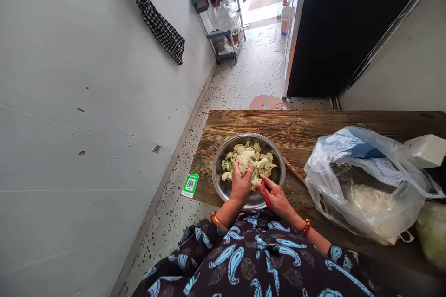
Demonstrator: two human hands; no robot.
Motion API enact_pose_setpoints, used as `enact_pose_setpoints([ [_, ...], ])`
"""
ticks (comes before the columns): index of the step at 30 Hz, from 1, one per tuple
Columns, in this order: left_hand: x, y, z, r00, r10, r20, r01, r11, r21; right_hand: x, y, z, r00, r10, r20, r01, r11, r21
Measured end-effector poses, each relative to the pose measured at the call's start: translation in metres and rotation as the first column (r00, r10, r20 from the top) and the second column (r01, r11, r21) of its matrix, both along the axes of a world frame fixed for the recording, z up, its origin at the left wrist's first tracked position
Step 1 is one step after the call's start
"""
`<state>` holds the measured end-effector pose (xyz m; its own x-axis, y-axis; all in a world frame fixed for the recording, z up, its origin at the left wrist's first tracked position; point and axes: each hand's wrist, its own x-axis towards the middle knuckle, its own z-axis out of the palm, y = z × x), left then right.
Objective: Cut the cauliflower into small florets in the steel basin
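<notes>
My left hand (241, 184) is closed around a pale cauliflower head (245, 158), held over a round metal bowl (216, 180). In my right hand (278, 198) are what look like red-handled scissors (266, 196), their dark tip against the cauliflower's green stem (259, 165). The fingers partly cover the tool, so its full shape is hidden. Cut cauliflower florets (227, 165) lie in the bowl beneath and around my hands.
The bowl stands on a dark wooden table (244, 121) near its left end. To the right are a chopstick-like rod (294, 170), a clear plastic bag (324, 190) and a white box (428, 150). A green QR card (190, 184) lies at the left edge. Beyond is a pink stool (265, 102).
</notes>
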<state>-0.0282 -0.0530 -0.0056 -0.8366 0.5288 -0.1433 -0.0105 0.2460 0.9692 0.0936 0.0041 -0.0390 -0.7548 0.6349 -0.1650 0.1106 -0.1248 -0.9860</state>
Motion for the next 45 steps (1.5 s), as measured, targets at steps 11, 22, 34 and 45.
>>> enact_pose_setpoints([
  [11,0.004,0.004,0.0,1.0,0.029,0.005,-0.029,1.0,0.005,0.0,-0.009,0.004,0.999,-0.032,-0.026,0.032,0.999,-0.005],
  [22,-0.012,-0.003,-0.001,0.849,-0.007,0.528,-0.102,0.979,0.178,0.002,0.002,0.003,0.999,-0.016,0.051,0.031,0.949,-0.315],
  [34,-0.013,-0.011,0.017,0.861,-0.231,0.453,0.155,0.968,0.198,-0.008,0.032,0.034,0.968,-0.209,-0.141,0.145,0.92,-0.364],
  [45,-0.014,-0.012,0.015,0.954,-0.299,-0.016,0.298,0.953,-0.048,-0.027,0.035,0.015,0.99,-0.121,-0.078,0.11,0.985,-0.132],
])
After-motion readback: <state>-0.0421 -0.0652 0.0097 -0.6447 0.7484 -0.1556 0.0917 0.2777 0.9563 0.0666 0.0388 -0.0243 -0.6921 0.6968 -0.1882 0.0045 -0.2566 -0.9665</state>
